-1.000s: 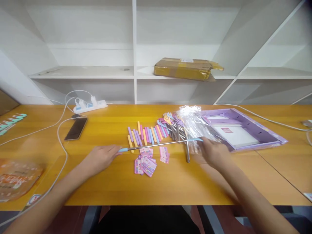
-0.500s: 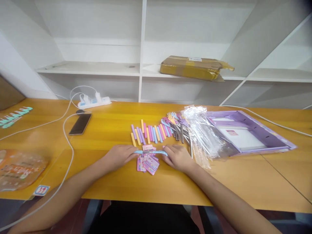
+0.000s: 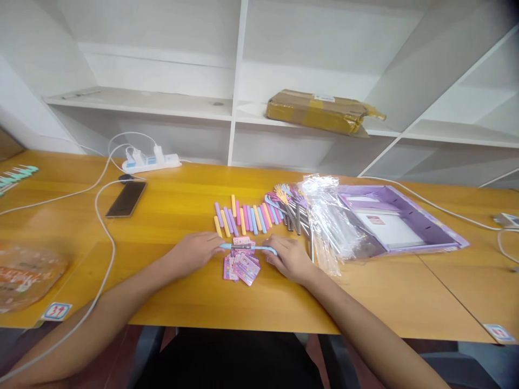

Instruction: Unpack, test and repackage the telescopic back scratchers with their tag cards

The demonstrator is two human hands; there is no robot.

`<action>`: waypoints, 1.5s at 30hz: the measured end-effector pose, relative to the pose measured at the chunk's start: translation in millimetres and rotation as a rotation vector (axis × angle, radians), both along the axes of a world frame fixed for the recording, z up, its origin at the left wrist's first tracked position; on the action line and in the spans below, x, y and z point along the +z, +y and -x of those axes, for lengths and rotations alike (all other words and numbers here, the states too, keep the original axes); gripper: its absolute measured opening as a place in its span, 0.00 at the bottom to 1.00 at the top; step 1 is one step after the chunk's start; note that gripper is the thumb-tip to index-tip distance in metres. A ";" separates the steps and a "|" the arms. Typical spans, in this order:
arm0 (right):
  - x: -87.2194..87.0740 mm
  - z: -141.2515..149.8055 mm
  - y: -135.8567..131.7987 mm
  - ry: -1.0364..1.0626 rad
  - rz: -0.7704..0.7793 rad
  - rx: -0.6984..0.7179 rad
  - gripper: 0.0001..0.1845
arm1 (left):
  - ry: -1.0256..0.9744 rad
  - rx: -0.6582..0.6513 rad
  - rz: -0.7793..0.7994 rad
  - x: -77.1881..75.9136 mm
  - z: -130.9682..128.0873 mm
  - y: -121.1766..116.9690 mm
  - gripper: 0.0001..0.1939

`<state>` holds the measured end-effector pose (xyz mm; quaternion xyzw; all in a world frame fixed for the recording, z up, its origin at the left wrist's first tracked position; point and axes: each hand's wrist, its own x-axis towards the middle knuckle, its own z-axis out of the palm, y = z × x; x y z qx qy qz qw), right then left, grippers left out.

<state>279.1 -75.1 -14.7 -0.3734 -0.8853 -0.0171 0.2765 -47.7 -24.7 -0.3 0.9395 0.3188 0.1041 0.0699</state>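
A blue back scratcher (image 3: 241, 246) with a short metal middle lies level between my two hands. My left hand (image 3: 197, 251) pinches its left end, and my right hand (image 3: 291, 257) is closed on its curved right end. Just beneath it on the table is a loose heap of small pink and purple printed cards (image 3: 247, 269). Beyond my hands, several yellow, pink, purple and blue handle sleeves (image 3: 248, 217) lie side by side. To their right is a pile of metal rods with coloured hand-shaped heads (image 3: 284, 195), partly covered by clear plastic bags (image 3: 330, 224).
At the right stands an open purple box (image 3: 424, 212) with a card inside. A phone (image 3: 127, 199), a power strip (image 3: 152, 162) and a white cable (image 3: 112, 237) are on the left, near an orange plastic package (image 3: 30, 275). A taped carton (image 3: 316, 112) rests on the shelf.
The view has turned slightly to the right, so everything appears further left. Both hands keep their hold on the blue back scratcher, with little visible movement over the cards.
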 end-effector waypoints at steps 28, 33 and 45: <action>55.0 -32.9 -49.7 -0.042 -0.045 -0.132 0.08 | 0.027 0.187 -0.085 54.4 78.9 -21.1 0.23; 46.1 -43.8 -48.7 0.027 -0.055 -0.090 0.06 | 0.095 0.149 -0.064 49.3 69.3 -18.9 0.26; 45.3 -154.2 -79.0 0.093 0.031 -0.605 0.11 | 0.215 0.066 -0.182 54.8 76.6 21.8 0.31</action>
